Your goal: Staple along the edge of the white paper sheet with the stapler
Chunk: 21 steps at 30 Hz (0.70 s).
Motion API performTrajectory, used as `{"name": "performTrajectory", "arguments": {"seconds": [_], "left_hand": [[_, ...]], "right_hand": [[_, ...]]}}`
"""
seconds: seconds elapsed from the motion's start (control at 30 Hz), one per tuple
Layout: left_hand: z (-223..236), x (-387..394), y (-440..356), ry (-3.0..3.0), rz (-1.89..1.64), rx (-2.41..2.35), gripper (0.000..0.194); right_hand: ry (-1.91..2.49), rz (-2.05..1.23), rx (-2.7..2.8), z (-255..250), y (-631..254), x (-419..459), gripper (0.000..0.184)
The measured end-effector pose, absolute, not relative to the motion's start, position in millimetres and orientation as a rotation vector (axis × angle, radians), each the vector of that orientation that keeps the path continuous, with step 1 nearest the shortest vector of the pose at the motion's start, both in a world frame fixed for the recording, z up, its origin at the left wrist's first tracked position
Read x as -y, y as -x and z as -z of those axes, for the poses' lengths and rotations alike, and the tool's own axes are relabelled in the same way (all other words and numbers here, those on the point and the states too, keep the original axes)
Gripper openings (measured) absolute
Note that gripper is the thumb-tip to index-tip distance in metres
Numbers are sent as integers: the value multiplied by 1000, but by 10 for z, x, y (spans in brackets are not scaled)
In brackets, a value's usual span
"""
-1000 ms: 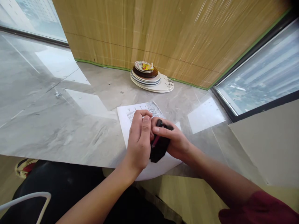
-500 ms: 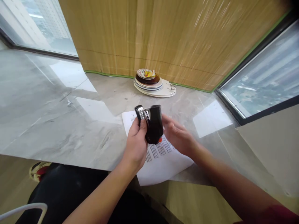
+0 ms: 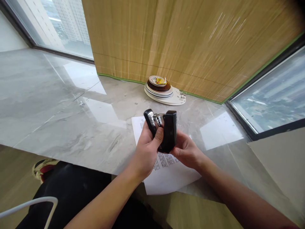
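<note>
A black stapler (image 3: 169,130) stands nearly upright between my hands, its jaw facing away from me and the metal inside showing. My left hand (image 3: 149,149) is closed round its left side, the thumb pressed in at the gap between its two arms. On the other side, my right hand (image 3: 187,149) has curled fingers against the stapler's right side and lower end; part of those fingers is hidden behind it. Below the stapler, printed paper (image 3: 166,181) lies on the marbled counter, its near end sticking out past the edge.
A stack of plates (image 3: 158,92) with a small yellow packet (image 3: 161,81) on top stands at the back, before a bamboo blind (image 3: 154,38). Windows flank the grey counter (image 3: 95,136). A white curved tube (image 3: 35,201) is at the lower left.
The stapler has turned upright and shows its metal inside. My left hand has taken hold of it; my right hand let go, then came back to its right side. The view has shifted.
</note>
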<state>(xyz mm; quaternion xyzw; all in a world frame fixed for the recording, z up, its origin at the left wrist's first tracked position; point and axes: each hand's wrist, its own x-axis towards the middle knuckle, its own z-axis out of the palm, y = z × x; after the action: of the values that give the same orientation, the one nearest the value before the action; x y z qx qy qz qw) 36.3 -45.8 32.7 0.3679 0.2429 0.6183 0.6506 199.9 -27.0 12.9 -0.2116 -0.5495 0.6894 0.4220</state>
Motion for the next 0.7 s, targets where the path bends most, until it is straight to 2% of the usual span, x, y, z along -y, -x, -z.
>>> {"name": "performTrajectory", "arguments": {"seconds": [0.2, 0.47, 0.6, 0.7], "left_hand": [[-300, 488, -356, -893, -1392, -551, 31], [-369, 509, -290, -987, -1319, -646, 30], [-399, 493, -242, -1125, -1309, -662, 23], [-363, 506, -264, -1279, -1249, -637, 19]], "right_hand": [[604, -1722, 1266, -78, -1976, 275, 57], [676, -1665, 1270, 23, -1987, 276, 35], [686, -1602, 1385, -88, -2026, 272, 57], [638, -1406, 1437, -183, -2058, 290, 57]]}}
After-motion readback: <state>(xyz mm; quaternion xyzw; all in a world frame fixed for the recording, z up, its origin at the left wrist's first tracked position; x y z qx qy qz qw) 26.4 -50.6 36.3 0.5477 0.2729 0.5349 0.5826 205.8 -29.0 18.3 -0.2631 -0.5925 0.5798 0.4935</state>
